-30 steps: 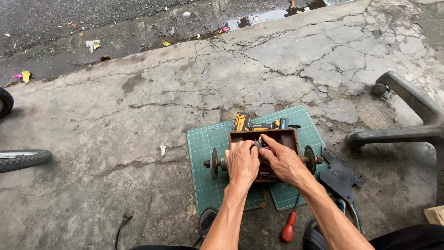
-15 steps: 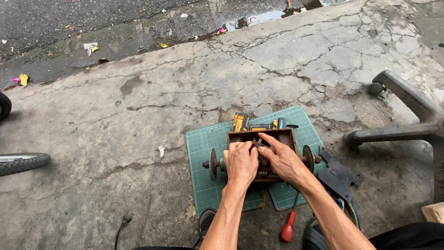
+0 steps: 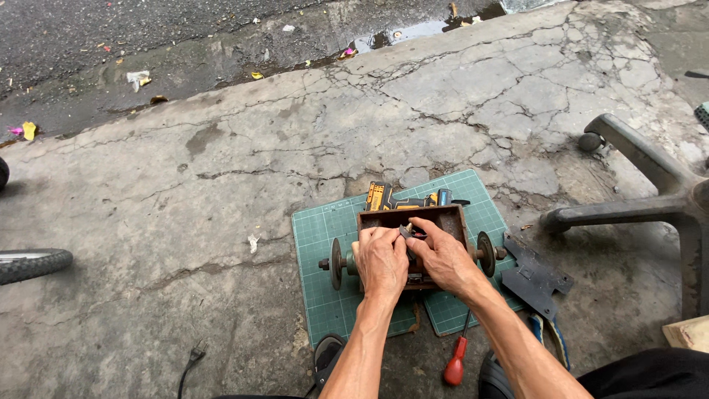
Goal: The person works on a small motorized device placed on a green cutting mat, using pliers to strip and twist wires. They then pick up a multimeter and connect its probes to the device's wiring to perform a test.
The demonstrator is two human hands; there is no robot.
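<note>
A rusty brown bench grinder body (image 3: 445, 219) with a wheel on a shaft at each end lies on a green cutting mat (image 3: 321, 236) on cracked concrete. My left hand (image 3: 381, 260) rests on its left part, fingers curled onto the open housing. My right hand (image 3: 441, 255) lies over the middle, fingertips pinching a small dark part inside the housing. What exactly the fingers hold is too small to tell.
A yellow and black cordless drill (image 3: 390, 196) lies behind the grinder. A red-handled screwdriver (image 3: 457, 362) and a black metal plate (image 3: 535, 275) lie to the right. An office chair base (image 3: 639, 199) stands at right, a bicycle tyre (image 3: 29, 263) at left, a wet gutter beyond.
Both hands stay on the grinder; the fingers shifted only slightly inside the housing. The view moved a little.
</note>
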